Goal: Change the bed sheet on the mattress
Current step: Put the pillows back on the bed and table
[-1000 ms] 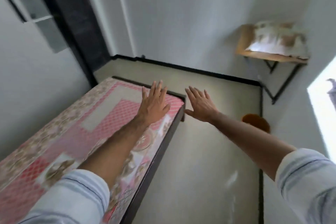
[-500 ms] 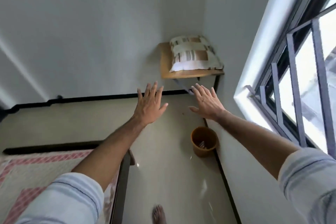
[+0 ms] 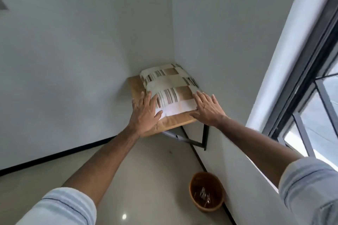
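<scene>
Nearest the camera, two striped pale-blue sleeves frame the view, with both forearms stretched forward over the glossy beige floor. A round orange-brown plastic bin stands by the wall below the right arm. Further out, the left hand is spread flat, fingers splayed, gripping nothing, over the near left corner of the folded beige, brown and white striped cloth bundle. The right hand is likewise unclenched, palm down at the bundle's near right edge; whether either palm actually touches is hard to tell. The bundle lies on a wooden shelf with black metal brackets in the far corner, beside the dark-framed window. The mattress is out of view. The bundle looks soft, light and floppy, so it is best scooped from underneath at both near corners to keep the folds together
</scene>
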{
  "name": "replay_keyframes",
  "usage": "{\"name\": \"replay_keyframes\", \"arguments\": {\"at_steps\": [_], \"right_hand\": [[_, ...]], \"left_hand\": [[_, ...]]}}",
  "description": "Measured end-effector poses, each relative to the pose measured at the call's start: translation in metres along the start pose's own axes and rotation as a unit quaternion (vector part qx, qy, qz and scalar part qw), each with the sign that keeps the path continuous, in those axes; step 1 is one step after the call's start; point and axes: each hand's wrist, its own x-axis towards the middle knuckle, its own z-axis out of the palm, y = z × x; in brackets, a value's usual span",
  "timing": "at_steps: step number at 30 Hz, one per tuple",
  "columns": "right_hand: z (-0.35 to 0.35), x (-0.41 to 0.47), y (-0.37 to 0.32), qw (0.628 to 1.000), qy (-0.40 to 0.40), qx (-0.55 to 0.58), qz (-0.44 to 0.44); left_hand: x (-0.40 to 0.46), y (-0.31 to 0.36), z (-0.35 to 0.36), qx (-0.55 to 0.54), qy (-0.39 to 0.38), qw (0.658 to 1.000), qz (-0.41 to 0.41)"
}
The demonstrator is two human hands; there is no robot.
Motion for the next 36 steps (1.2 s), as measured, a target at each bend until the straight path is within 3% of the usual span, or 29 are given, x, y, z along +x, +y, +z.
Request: {"name": "replay_keyframes", "arguments": {"at_steps": [12,17,21,24,29,33,36], "right_hand": [[0.048,0.284,0.109,0.999,-0.032,0.029,0.019],[0.078,0.373,0.123,0.995,-0.06,0.062,0.046],[0.113,0.425,0.126,0.99,-0.085,0.085,0.076],[0.139,0.454,0.122,0.979,-0.126,0.096,0.129],[0.184,0.493,0.121,0.931,-0.189,0.185,0.253],[0.226,0.515,0.135,0.869,-0.138,0.299,0.371],[0.208,0.523,0.121,0.826,-0.097,0.366,0.417]], "left_hand": [[0.282,-0.064,0.073,-0.086,0.002,0.996,-0.025],[0.36,-0.104,0.131,-0.125,-0.057,0.99,-0.045],[0.41,-0.14,0.189,-0.206,-0.114,0.965,-0.114],[0.437,-0.158,0.228,-0.303,-0.158,0.922,-0.182],[0.461,-0.17,0.283,-0.436,-0.196,0.84,-0.257],[0.465,-0.167,0.31,-0.447,-0.162,0.838,-0.269],[0.467,-0.16,0.304,-0.452,-0.122,0.839,-0.275]]}}
